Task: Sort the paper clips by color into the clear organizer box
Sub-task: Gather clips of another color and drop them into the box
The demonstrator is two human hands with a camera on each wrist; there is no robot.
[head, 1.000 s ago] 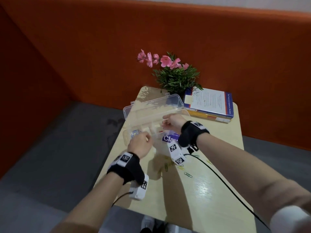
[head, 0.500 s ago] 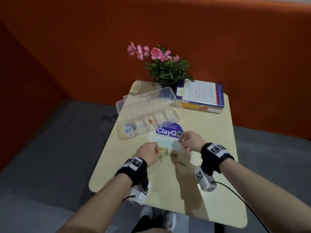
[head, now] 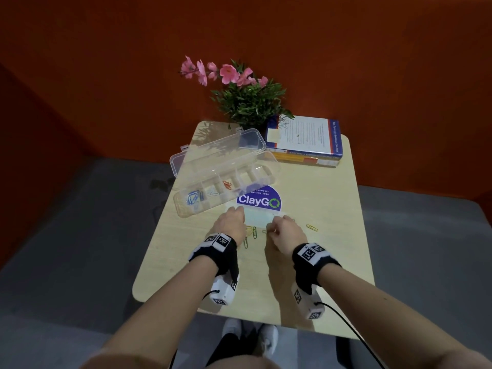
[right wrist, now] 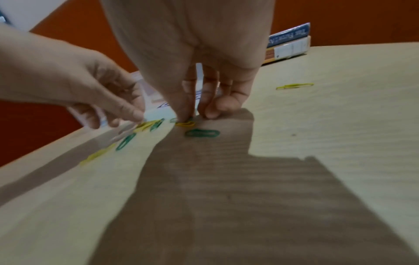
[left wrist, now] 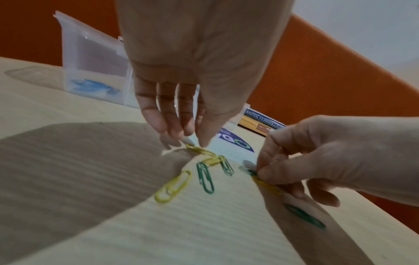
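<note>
Loose yellow and green paper clips (left wrist: pixel 205 176) are lying flat in a small scatter on the pale wooden worktop (head: pixel 314 262), between and just below the fingertips of both hands. The left hand (head: pixel 229 224) is reaching down with its fingers pointing at the worktop, thumb and forefinger closing on the near end of a yellow clip (left wrist: pixel 199 149). That clip's long axis is running away from the left grip toward the right hand, and it is overlapping a second yellow clip. The right hand (head: pixel 285 233) is pinching at a green clip (left wrist: pixel 249 172) lying over a yellow one right under its fingertips; whether either grip is fully clamped yet cannot be told. Another green clip (right wrist: pixel 201 133) is resting just on the near side of the right grip, and a lone yellow clip (head: pixel 311 227) is lying well out to its right.

Beyond both grips, further from the person, the clear organizer box (head: pixel 226 179) is sitting with its lid thrown back, nearer the left hand. Its leftmost compartment is holding blue clips (head: pixel 193 198), the next white ones (head: pixel 213 193), the next red or orange ones (head: pixel 227 184); the compartments further right are looking empty, probably waiting for yellow and green.

Past the box are standing a plant with pink flowers (head: pixel 247 97) and stacked books (head: pixel 304 141).
</note>
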